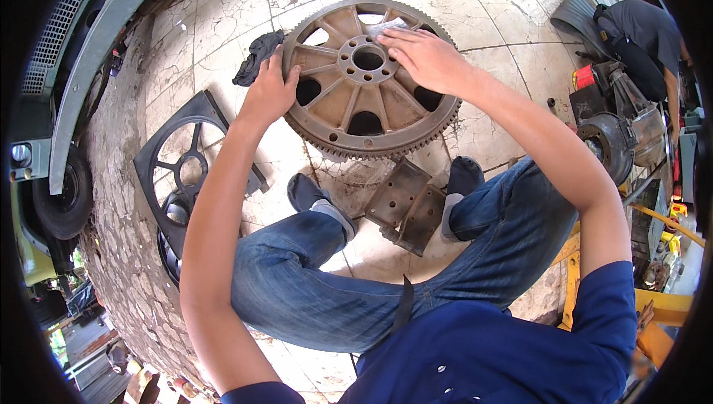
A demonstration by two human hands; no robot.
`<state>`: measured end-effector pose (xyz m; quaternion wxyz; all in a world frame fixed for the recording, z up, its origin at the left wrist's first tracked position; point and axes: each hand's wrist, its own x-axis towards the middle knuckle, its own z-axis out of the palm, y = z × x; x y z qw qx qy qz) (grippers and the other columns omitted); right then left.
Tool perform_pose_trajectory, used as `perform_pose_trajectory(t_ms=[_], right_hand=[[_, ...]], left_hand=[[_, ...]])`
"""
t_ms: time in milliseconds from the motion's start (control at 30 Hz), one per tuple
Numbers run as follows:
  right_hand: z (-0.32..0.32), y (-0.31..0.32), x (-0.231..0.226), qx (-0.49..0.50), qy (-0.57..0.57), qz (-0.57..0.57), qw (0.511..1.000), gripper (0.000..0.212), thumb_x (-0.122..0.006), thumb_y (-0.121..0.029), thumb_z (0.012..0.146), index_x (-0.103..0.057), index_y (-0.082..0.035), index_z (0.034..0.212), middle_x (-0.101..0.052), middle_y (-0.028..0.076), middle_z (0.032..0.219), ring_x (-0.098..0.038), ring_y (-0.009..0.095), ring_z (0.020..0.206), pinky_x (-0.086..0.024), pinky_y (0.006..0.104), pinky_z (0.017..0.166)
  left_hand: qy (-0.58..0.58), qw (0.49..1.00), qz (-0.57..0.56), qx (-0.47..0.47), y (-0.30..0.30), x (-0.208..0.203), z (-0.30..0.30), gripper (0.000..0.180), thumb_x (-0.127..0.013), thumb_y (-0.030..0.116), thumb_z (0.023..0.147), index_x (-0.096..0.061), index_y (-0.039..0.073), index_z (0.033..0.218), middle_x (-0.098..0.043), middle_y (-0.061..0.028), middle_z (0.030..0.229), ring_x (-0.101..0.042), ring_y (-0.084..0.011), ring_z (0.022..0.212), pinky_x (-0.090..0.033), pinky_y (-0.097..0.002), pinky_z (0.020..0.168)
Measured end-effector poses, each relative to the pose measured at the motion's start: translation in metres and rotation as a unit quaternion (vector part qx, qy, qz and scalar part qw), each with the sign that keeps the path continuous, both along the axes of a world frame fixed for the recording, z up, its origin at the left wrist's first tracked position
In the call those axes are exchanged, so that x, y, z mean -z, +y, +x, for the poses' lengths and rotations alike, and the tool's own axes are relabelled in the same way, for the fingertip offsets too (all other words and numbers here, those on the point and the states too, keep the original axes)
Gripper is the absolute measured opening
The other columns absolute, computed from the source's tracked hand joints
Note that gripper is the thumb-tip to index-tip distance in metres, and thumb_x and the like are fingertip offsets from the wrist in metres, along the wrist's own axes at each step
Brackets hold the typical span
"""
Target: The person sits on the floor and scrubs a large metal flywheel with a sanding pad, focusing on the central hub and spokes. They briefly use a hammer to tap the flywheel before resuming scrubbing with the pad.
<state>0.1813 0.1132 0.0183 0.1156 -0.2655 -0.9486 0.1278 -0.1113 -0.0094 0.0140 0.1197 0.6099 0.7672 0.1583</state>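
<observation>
A large brown, rusty flywheel (362, 116) with a toothed rim and a round hub with bolt holes is in front of me, above my feet. My left hand (269, 92) grips its left rim, thumb over the face and fingers at the edge. My right hand (427, 59) lies on the upper right of the face, beside the hub. Under its fingertips is a small light-grey folded sheet (391, 28); whether it is cloth or abrasive paper I cannot make out. A crumpled black cloth (258, 57) touches or lies close to the flywheel's left edge.
Between my feet lies a dark metal bracket (405, 206) with holes. On the left is a black square fan shroud (194, 125). At the right, another person (645, 40) bends beside a greasy drum assembly (609, 144). Yellow metal stands (572, 278) are near my right arm.
</observation>
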Motion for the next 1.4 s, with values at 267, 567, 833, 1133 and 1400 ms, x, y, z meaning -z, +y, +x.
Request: perform_pose_trajectory(t_ms=[267,567,833,1133,1400], right_hand=[[-0.016,-0.023,0.008,-0.092,-0.018,0.057,0.994,0.042,-0.036,-0.026,0.107,-0.052,-0.01,0.143,-0.048,0.009,0.151,-0.04,0.023,0.143,-0.03,0.0403,0.122],[-0.015,-0.029,0.01,-0.099,-0.009,0.097,0.99,0.044,-0.036,-0.029,0.107,-0.051,-0.008,0.143,-0.048,0.01,0.15,-0.04,0.025,0.143,-0.032,0.0415,0.12],[-0.01,-0.012,0.014,-0.142,0.025,0.113,0.983,0.042,-0.046,-0.024,0.104,-0.052,-0.008,0.142,-0.051,0.01,0.148,-0.042,0.024,0.141,-0.033,0.037,0.119],[-0.007,-0.019,0.014,-0.063,0.003,0.106,0.992,0.042,-0.044,-0.023,0.105,-0.05,-0.006,0.143,-0.05,0.009,0.149,-0.042,0.023,0.142,-0.033,0.0371,0.12],[-0.009,-0.016,0.013,-0.047,0.023,0.09,0.995,0.041,-0.042,-0.023,0.106,-0.052,-0.005,0.142,-0.05,0.009,0.149,-0.042,0.023,0.141,-0.032,0.0364,0.12]], left_hand=[[-0.005,1.0,-0.021,-0.015,0.001,-0.002,0.002,0.065,-0.048,0.04,0.101,-0.031,0.001,0.152,-0.046,-0.0298,0.142,-0.052,-0.0472,0.126,-0.044,-0.0492,0.106],[0.003,1.0,-0.013,-0.01,0.001,0.001,-0.002,0.066,-0.047,0.04,0.101,-0.031,0.001,0.152,-0.046,-0.0295,0.143,-0.053,-0.0473,0.125,-0.045,-0.0498,0.105],[0.008,1.0,-0.007,-0.006,0.002,0.002,-0.002,0.066,-0.047,0.04,0.101,-0.031,0.002,0.152,-0.045,-0.03,0.143,-0.052,-0.0474,0.126,-0.045,-0.0497,0.105],[-0.002,1.0,-0.027,-0.009,0.001,-0.004,0.002,0.065,-0.047,0.04,0.102,-0.03,0.002,0.152,-0.045,-0.0302,0.144,-0.052,-0.0469,0.126,-0.045,-0.0493,0.106],[-0.006,1.0,-0.011,-0.007,0.002,-0.003,0.001,0.065,-0.047,0.04,0.102,-0.032,0.002,0.151,-0.046,-0.0298,0.143,-0.05,-0.046,0.129,-0.043,-0.0485,0.107]])
